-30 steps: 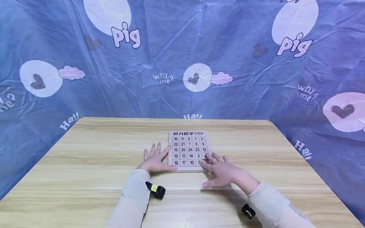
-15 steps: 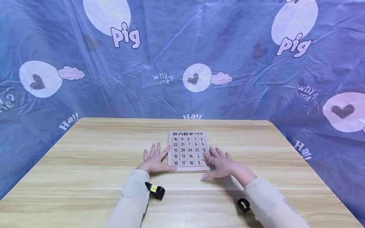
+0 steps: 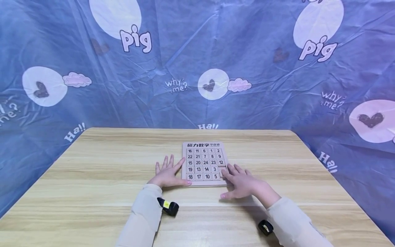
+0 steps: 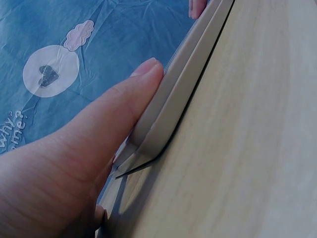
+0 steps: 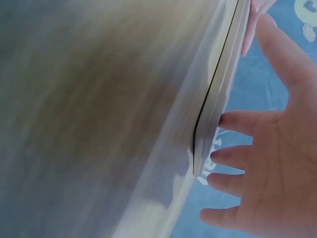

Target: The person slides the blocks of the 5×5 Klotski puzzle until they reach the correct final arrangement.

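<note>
A pale number sliding puzzle point(image 3: 203, 183) lies flat on the table, its numbered tiles in rows under a printed title. My left hand point(image 3: 168, 174) is at its lower left, fingers spread, index fingertip at the left edge. In the left wrist view my thumb point(image 4: 119, 106) lies straight along the puzzle's near edge point(image 4: 171, 106). My right hand point(image 3: 242, 183) reaches over the right edge with extended fingers. The index fingertip touches the right column below tile 12, partly covering a tile there. In the right wrist view, the other fingertips point(image 5: 225, 156) are beside the puzzle's rim point(image 5: 220, 94).
The wood-grain table point(image 3: 102, 192) extends around the puzzle on all sides. Behind it hangs a blue printed curtain point(image 3: 172, 109), which also runs along both table sides. Black wrist cameras point(image 3: 171, 208) sit at both sleeves, close over the tabletop.
My right hand has moved forward from the lower right of the puzzle, then slightly back, its index finger working in the right column. Tile 5 is uncovered now. The left hand has stayed still.
</note>
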The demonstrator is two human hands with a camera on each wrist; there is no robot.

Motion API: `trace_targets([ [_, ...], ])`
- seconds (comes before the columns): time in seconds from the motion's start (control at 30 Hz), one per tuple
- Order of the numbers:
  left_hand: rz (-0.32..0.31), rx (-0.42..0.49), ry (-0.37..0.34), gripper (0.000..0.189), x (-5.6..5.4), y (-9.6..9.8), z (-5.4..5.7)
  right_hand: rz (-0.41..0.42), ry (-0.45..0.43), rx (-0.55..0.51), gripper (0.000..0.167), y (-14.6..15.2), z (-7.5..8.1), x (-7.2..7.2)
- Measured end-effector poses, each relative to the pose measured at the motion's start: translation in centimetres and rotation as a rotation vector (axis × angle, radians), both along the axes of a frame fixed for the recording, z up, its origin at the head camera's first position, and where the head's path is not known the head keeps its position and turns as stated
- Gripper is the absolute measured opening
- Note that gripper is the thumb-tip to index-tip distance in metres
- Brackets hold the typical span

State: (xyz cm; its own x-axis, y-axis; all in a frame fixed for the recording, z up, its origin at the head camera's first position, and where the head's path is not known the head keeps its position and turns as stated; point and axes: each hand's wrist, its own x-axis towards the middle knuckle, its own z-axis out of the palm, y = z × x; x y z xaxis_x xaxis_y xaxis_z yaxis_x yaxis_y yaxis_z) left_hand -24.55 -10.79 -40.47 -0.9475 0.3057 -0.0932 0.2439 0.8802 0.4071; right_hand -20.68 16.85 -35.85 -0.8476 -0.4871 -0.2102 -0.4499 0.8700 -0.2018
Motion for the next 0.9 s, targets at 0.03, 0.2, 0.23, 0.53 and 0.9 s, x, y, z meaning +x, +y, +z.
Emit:
trace_targets([
  [0.03,0.0,-0.001,0.001,0.101,0.0,0.0,0.0,0.004,0.0,0.004,0.093,0.0,0.1,0.2],
  [0.2,0.0,-0.001,0.003,0.101,0.0,0.0,0.1,0.034,0.004,0.026,0.092,0.2,0.3,0.7],
  [0.23,0.0,-0.001,0.003,0.101,0.0,0.0,0.1,0.043,0.005,0.026,0.092,0.2,0.3,0.8],
  [0.53,-0.002,0.009,0.002,0.101,0.0,0.0,0.1,0.072,0.014,0.017,0.091,-0.8,0.8,0.2],
  [0.9,-0.001,0.011,-0.005,0.1,-0.1,0.0,-0.1,0.121,0.03,0.067,0.09,-6.1,0.7,-1.2],
])
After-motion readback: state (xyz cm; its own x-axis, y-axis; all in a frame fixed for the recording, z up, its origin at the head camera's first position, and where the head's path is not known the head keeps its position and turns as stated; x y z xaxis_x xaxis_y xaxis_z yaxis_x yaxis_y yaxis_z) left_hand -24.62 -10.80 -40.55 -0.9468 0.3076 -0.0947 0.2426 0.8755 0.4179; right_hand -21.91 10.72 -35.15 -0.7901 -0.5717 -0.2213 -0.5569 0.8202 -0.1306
